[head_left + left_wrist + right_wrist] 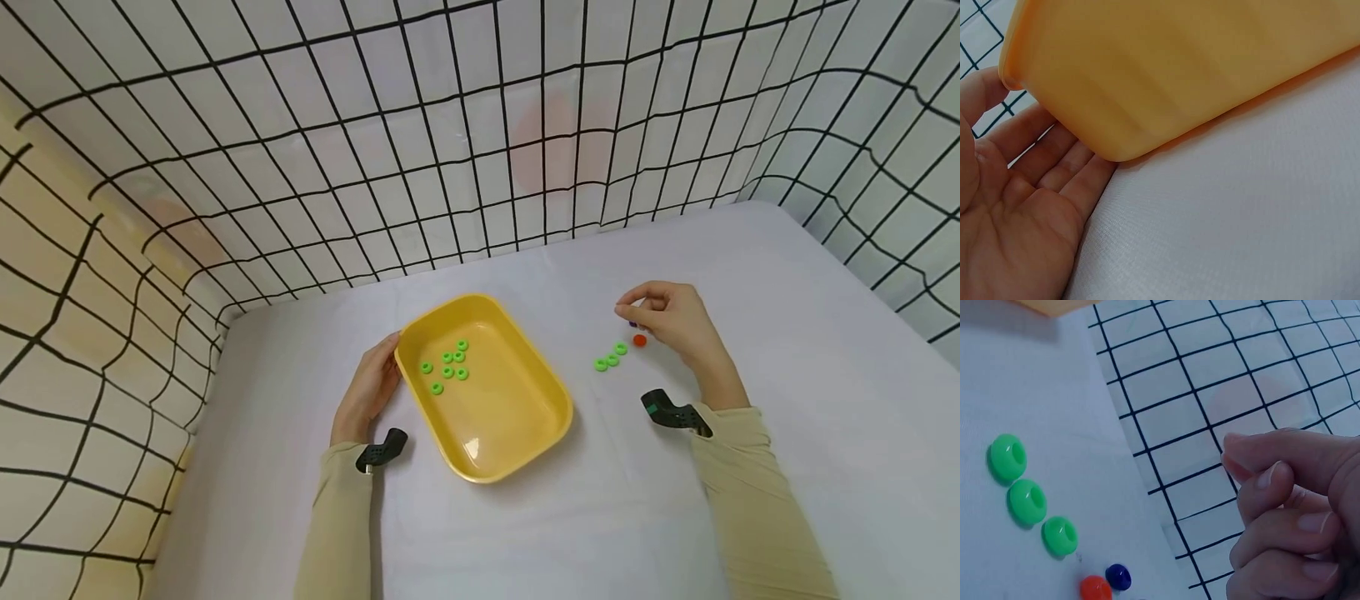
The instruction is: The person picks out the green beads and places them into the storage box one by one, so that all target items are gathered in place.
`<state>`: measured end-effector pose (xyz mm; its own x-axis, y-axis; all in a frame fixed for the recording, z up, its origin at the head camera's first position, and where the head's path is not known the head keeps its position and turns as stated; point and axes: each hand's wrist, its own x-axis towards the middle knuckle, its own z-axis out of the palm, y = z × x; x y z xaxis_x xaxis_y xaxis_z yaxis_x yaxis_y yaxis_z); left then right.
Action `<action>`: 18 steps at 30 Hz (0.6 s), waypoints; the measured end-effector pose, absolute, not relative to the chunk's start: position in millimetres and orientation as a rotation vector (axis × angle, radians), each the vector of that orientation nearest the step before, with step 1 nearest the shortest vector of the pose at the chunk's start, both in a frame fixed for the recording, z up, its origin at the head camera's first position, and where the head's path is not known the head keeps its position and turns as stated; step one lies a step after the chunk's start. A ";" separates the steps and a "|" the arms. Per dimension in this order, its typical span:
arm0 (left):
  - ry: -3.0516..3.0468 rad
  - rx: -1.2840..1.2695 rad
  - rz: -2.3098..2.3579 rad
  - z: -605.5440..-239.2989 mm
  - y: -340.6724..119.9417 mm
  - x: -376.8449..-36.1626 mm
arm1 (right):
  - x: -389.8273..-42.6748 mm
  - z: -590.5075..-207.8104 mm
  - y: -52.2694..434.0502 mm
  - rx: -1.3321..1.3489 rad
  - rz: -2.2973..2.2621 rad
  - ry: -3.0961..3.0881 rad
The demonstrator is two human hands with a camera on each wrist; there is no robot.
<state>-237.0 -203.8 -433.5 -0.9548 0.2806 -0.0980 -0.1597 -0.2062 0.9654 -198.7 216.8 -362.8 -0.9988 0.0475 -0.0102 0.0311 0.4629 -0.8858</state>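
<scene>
While the left hand (371, 387) holds the yellow tray (510, 417) by its rim, the right hand (671, 321), pinched narrow with nothing visible between its tips, does best to part slightly over the three green beads (612, 360) right of the tray, sparing the red piece (640, 340)

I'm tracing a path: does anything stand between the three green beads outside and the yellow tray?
Only the raised side of the yellow tray; nothing else visible stands between it and the three green beads.
</scene>
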 end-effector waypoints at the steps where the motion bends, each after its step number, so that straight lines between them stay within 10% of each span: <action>1: 1.778 0.137 2.229 -432.5 -204.6 -236.7 | -199.5 -364.2 217.1 -0.066 1.559 -2.732; 18: 1.774 0.099 2.214 -428.9 -204.0 -234.7 | -205.9 -379.6 221.9 0.127 1.317 -3.118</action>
<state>-234.7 -204.0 -428.9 -0.9521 0.2752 -0.1333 -0.1900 -0.1909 0.9630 -205.9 221.9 -379.6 -0.9673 -0.1626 -0.1946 0.0261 0.6993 -0.7143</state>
